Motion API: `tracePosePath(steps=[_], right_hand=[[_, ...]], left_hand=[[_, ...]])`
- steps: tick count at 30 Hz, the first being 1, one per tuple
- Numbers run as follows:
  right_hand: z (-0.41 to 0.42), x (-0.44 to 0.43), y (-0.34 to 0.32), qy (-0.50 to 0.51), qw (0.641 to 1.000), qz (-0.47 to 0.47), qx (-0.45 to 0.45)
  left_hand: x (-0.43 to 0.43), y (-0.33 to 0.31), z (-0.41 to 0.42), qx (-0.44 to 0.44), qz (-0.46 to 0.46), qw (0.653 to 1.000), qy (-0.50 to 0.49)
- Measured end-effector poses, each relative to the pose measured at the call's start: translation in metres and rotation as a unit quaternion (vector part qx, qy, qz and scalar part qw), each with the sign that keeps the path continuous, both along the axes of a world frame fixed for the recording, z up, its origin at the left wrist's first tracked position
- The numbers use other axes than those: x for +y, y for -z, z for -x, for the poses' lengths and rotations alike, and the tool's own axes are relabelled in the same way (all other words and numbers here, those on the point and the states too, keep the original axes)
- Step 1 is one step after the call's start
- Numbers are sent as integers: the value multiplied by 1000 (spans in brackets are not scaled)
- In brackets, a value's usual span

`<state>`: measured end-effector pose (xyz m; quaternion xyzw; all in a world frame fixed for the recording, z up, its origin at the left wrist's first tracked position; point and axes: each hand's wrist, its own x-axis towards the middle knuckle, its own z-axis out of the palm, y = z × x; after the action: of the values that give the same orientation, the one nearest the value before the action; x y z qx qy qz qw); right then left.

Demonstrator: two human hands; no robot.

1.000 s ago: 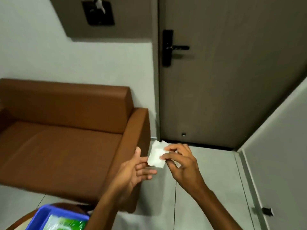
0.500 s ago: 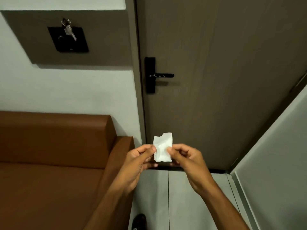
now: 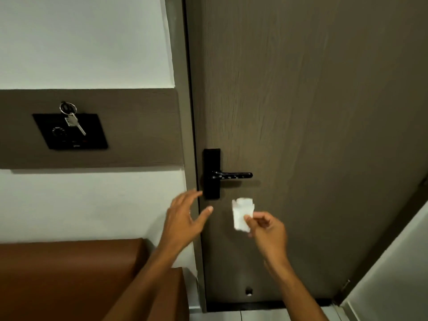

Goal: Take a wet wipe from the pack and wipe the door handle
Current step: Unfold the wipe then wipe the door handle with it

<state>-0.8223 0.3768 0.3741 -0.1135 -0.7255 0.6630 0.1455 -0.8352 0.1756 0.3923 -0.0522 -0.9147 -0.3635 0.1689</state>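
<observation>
A black lever door handle (image 3: 234,175) on a black backplate (image 3: 211,173) sits on the grey-brown door (image 3: 301,112). My right hand (image 3: 268,230) pinches a small folded white wet wipe (image 3: 242,213) just below the lever, a short way under it and not touching it. My left hand (image 3: 185,216) is open with fingers spread, its fingertips close to the lower edge of the backplate, holding nothing. The wipe pack is out of view.
A brown sofa (image 3: 81,279) fills the lower left, its arm next to the door frame. A black wall panel (image 3: 70,132) with a key (image 3: 74,121) hanging from it is on the left wall. A light wall (image 3: 393,286) closes in at the lower right.
The view has closed in on the door, so the handle now looks larger and nearer. My left hand has let go of the wipe and opened; my right hand alone holds it, raised toward the handle.
</observation>
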Motion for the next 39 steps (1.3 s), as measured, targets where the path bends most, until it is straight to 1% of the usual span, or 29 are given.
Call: tracePosePath(steps=[1,2,3,4,5,7,10,12,15,16,18,21,25,28,31,35,39], right_hand=[[18,2,-6,63,992,-99,47],[32,3,-12,105,968,-202,101],[49,3,-17,123,940,-279,152],[64,2,-20,130,918,-326,184],[79,0,-23,139,903,-351,203],[104,-7,-24,151,890,-373,216],[127,-17,-9,124,870,-423,222],[130,-20,9,111,862,-433,239],[134,-22,30,118,853,-436,260],[134,-23,33,121,849,-447,253],[135,-26,37,115,850,-470,209],[130,-27,44,70,854,-495,146],[125,-32,57,51,862,-489,123],[124,-32,63,37,858,-498,124],[126,-43,71,28,849,-518,105],[123,-48,67,44,811,-574,107],[118,-63,58,15,800,-593,94]], left_hand=[[-9,-9,14,52,45,997,-20],[-18,-18,25,97,83,991,-34],[-26,-28,37,133,113,984,-45],[-32,-36,48,158,135,977,-55],[-35,-44,58,176,152,971,-61],[-39,-54,73,208,183,959,-66],[-44,-66,92,273,230,932,-70],[-49,-75,102,309,245,916,-79],[-61,-89,120,345,263,895,-107],[-63,-93,127,352,272,888,-115],[-67,-98,139,353,296,879,-128],[-72,-93,155,353,338,861,-141],[-82,-86,169,378,356,842,-148],[-79,-85,172,415,359,819,-166],[-83,-82,180,421,350,821,-164],[-79,-81,179,419,351,822,-158],[-81,-80,177,413,347,826,-164]])
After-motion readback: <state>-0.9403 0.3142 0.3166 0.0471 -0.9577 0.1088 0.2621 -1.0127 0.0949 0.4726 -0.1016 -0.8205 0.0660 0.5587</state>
